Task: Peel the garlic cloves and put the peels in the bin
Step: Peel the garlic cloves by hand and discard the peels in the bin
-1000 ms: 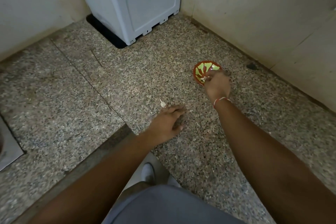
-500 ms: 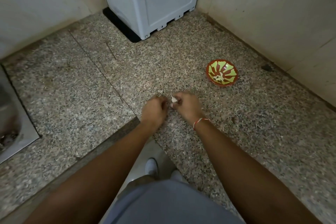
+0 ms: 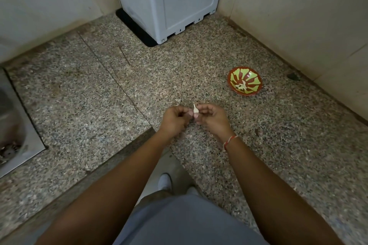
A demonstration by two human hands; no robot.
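Two hands are working together over the speckled worktop [image 3: 199,49]. We are pinching one small garlic clove [image 3: 195,108] between them, with its pointy tip sticking up. Our left hand [image 3: 175,118] is curling its fingers [image 3: 184,110] in tight, and its thumb seems to be pressing the clove's side. Our right hand [image 3: 212,118] is curling its fingers [image 3: 203,108] around the clove too, so both hands are closed on it.

We are thinking about what could go wrong. Our clove is tiny and smooth, so it could be slipping out and dropping near our shoe [image 3: 164,181] at 6 o'clock. Its thin skin could be tearing into little bits, and those bits would be hard to find on the spotty stone. One pale scrap [image 3: 177,101] is already lying just past our hands at 12 o'clock.

A red and green bowl [image 3: 244,81] is sitting at 2 o'clock, with pale bits inside. A grey box [image 3: 169,0] is standing at 12 o'clock. At 9 o'clock a metal sink [image 3: 12,125] is showing. We cannot tell which thing is the bin.

We are not seeing any words or labels anywhere.
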